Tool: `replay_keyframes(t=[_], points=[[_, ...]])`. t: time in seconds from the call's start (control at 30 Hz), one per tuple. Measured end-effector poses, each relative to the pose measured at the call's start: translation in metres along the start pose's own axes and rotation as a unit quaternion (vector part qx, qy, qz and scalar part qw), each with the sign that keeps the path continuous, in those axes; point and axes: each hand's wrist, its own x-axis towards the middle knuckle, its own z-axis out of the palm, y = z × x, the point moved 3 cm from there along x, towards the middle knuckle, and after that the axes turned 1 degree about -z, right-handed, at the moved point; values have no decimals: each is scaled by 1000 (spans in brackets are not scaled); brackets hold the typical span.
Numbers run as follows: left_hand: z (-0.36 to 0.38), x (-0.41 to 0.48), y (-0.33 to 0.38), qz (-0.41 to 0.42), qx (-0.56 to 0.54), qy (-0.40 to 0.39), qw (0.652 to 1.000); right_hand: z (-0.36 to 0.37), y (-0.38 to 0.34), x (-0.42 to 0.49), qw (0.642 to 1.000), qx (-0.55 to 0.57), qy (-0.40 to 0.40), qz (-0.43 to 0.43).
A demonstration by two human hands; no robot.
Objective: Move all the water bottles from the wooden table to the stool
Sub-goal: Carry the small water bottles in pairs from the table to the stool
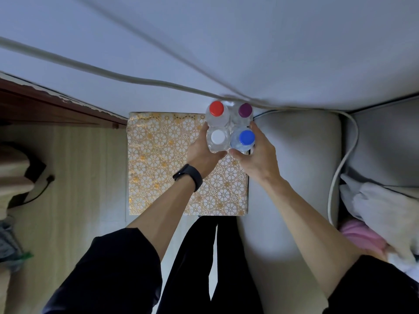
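At the corner of the patterned top (158,166), left grip (204,152) clasps white-capped bottle (218,137) (right grip (256,155): blue-capped bottle (246,138)).

Four water bottles (217,114) stand two by two at the far right corner of the stool (163,168); the left hand (201,152) grips the near-left bottle (218,137), the right hand (256,155) the near-right bottle (243,138).
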Motion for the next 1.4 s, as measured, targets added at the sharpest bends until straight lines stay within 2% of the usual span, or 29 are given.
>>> replay_keyframes(t=[0.17, 0.37, 0.57, 0.7, 0.8, 0.97, 1.1, 1.27, 1.4], points=[[-4, 6, -5, -11, 39, -26, 999, 1, 5, -6, 1000, 12, -12, 18], [-12, -9, -13, -34, 33, -34, 998, -8, 6, -25, 997, 16, -12, 69], [-25, -68, -11, -42, 126, -84, 988, -26, -19, -89, 992, -24, -57, 111], [-46, -125, -1, -20, 156, -107, 982, -38, -50, -143, 986, -95, -112, 77], [-71, -169, 6, -8, 148, -96, 984, -47, -79, -179, 985, -106, -128, 43], [-122, -236, -4, -9, 93, 2, 996, -40, -126, -216, 981, -104, -162, -32], [-155, -285, -40, -80, 20, 80, 993, -11, -160, -225, 954, -144, -226, -133], [-192, -353, -92, -149, -25, 197, 969, 48, -220, -237, 878, -208, -325, -283], [-216, -435, -147, -213, -77, 328, 917, 111, -284, -280, 801, -229, -385, -397]])
